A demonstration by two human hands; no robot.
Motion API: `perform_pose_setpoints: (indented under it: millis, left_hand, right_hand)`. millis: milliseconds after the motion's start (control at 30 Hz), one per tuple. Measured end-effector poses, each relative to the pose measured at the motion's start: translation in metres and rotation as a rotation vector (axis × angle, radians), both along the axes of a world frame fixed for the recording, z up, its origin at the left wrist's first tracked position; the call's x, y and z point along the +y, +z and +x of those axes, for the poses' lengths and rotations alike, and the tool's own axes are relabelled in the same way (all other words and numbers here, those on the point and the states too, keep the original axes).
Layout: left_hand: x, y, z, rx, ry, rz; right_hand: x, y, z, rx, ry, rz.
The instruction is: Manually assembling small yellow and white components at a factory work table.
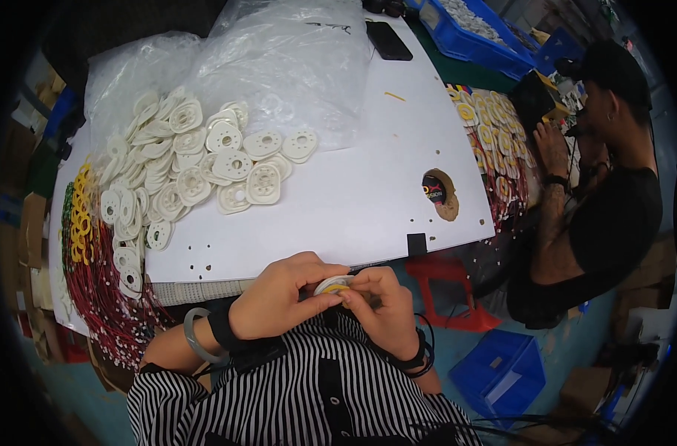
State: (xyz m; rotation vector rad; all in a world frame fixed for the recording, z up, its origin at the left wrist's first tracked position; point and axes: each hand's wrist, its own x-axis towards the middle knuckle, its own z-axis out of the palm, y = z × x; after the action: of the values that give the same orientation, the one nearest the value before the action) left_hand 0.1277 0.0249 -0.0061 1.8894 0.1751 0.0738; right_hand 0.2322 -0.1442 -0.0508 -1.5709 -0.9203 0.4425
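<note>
My left hand and my right hand meet close to my chest, just below the white table's front edge. Together they pinch a small round white part with a yellow ring, fingers closed around its rim. A large heap of cream-white flat plastic discs with holes lies on the table's left half, beyond my left hand. Yellow rings with red wires hang over the table's left edge.
Clear plastic bags sit behind the disc heap. A black phone lies at the far edge. Another person in black works at the right beside more rings and wires. Blue bins and a red stool stand nearby.
</note>
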Motion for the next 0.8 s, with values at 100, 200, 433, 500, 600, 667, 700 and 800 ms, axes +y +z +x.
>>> perform_pose_setpoints:
  millis: [100,200,433,500,600,667,700,800]
  left_hand:
    - [0.001,0.001,0.000,-0.002,0.011,0.029]
    - [0.002,0.008,0.003,0.038,0.003,0.058]
    - [-0.002,0.013,0.017,0.065,-0.031,-0.005]
    - [-0.006,0.013,0.026,-0.008,-0.076,0.100]
    - [-0.017,0.023,0.037,0.081,-0.077,0.146]
    - [-0.020,0.032,0.048,0.091,-0.115,0.149]
    - [-0.022,0.033,0.053,0.090,-0.132,0.185]
    - [-0.039,0.043,0.073,-0.001,-0.172,0.380]
  right_hand:
    - [-0.001,0.007,-0.002,-0.208,-0.074,-0.125]
    - [-0.006,0.013,0.003,-0.273,-0.135,-0.331]
    - [-0.023,0.005,0.011,0.075,0.014,-0.112]
    - [-0.026,0.005,0.012,0.087,-0.029,-0.075]
    - [-0.036,0.001,0.015,0.068,-0.051,-0.079]
    - [-0.040,0.003,0.016,0.131,-0.091,-0.012]
    - [-0.044,-0.001,0.016,0.176,-0.093,0.007]
    - [-0.054,0.005,0.021,0.071,-0.202,0.003]
